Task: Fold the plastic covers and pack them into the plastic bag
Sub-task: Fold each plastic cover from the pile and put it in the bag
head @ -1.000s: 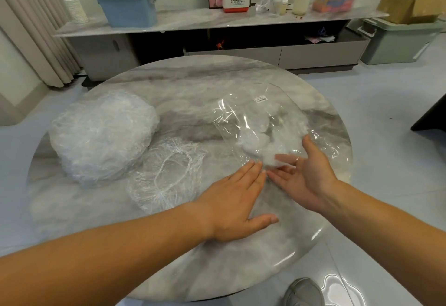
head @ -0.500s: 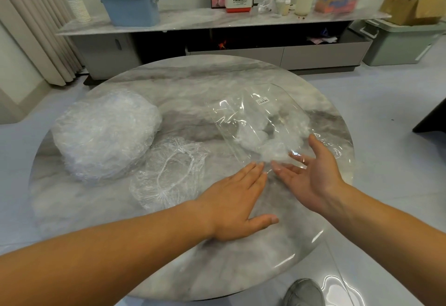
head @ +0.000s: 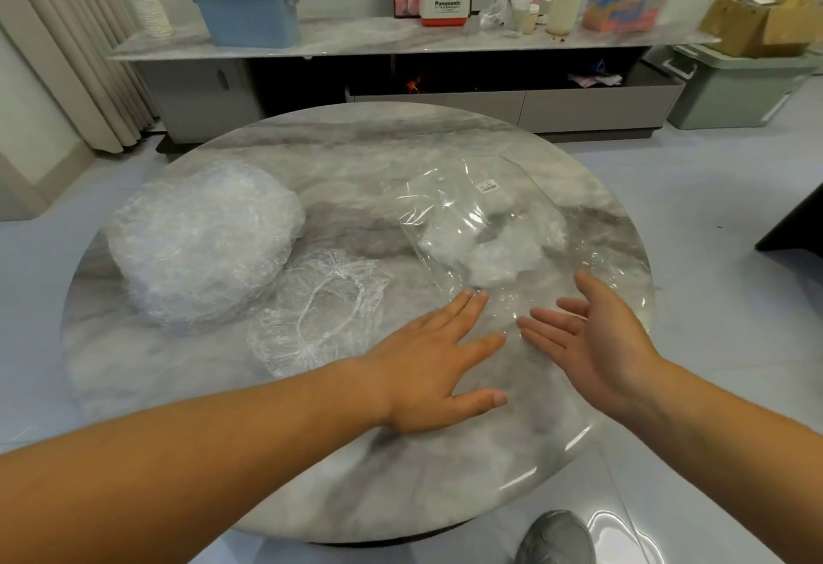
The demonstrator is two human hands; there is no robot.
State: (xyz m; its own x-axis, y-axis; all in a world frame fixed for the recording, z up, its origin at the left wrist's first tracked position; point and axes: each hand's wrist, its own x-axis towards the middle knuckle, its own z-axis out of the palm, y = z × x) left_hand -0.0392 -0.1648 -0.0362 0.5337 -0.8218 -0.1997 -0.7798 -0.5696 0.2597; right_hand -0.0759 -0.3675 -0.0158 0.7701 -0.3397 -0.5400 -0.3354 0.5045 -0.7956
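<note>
Moved: right hand (head: 592, 341) drawn back off plastic bag (head: 467, 225), released, palm up
Bagged covers (head: 485, 252): blurred, uncountable
Left hand (head: 427, 367): flat, fingertips touching bag
Loose cover (head: 320, 309): one, left of that hand

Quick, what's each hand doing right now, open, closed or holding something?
Left hand: open, fingers straight, palm down by the clear plastic bag, holding nothing.
Right hand: open, palm turned up, holding nothing.

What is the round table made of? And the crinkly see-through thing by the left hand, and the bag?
The table looks like polished marble or marble-look stone, with grey veins and shiny reflections; I cannot tell which. The loose cover is thin, clear, crinkly plastic film, with a gathered rim, probably elastic. The bag is smoother, glossy clear plastic; white contents show through it.
</note>
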